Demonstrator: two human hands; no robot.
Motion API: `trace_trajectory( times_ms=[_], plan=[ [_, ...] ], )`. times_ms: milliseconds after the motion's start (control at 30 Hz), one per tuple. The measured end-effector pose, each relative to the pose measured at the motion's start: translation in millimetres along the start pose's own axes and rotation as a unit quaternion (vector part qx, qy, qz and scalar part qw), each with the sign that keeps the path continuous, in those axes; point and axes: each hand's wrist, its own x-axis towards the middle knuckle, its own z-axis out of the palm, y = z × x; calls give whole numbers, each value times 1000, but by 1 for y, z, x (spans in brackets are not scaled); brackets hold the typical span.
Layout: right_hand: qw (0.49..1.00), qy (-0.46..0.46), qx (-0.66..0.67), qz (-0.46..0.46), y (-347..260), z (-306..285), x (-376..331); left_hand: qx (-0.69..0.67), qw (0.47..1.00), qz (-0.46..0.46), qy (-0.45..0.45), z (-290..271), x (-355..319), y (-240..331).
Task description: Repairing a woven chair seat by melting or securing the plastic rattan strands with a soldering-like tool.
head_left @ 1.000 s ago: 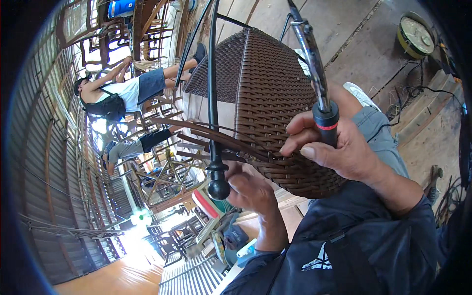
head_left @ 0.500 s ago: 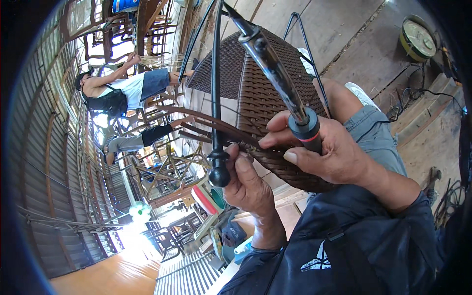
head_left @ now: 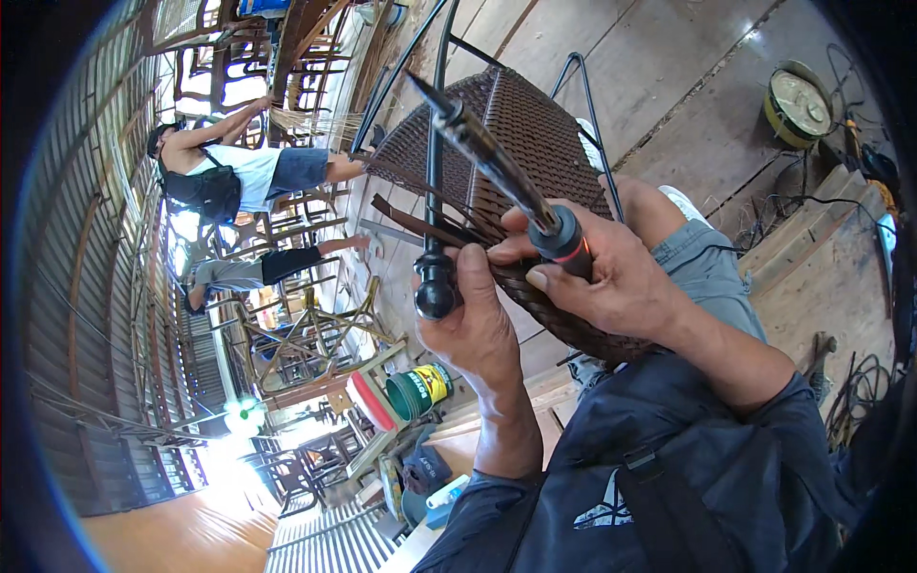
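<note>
Grey ribbed sheeting (head_left: 67, 382) bends along the left side, crossed by slim bars. Strong white daylight (head_left: 227, 460) glares at the lower left, beside an orange sheet (head_left: 181, 525) and pale ribbed panels (head_left: 330, 542). Chair frames (head_left: 310, 336) crowd the space beyond, and wide boards with dark seams make up the floor (head_left: 688, 53).

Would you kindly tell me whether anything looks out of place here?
Only the loose brown strips by the left hand: they poke out past the black bar, unlike the tidy weave.
</note>
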Motion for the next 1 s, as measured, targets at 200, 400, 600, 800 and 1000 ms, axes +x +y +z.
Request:
trace_trajectory(
  times_ms=[200,400,600,800,1000],
  plan=[
    [999,-18,24,22,-2,-1,2,99,994,45,-16,7,4,14],
    [989,43,126,62,16,-13,1,95,992,87,-7,7,6,9],
    [967,75,180,162,20,-22,-4,166,982,86,-10,-8,13,0],
    [970,71,152,175,22,-17,-7,216,954,191,-80,-24,23,-19],
    [968,23,158,191,3,-7,9,167,940,295,-35,-19,23,-28]
  ],
)
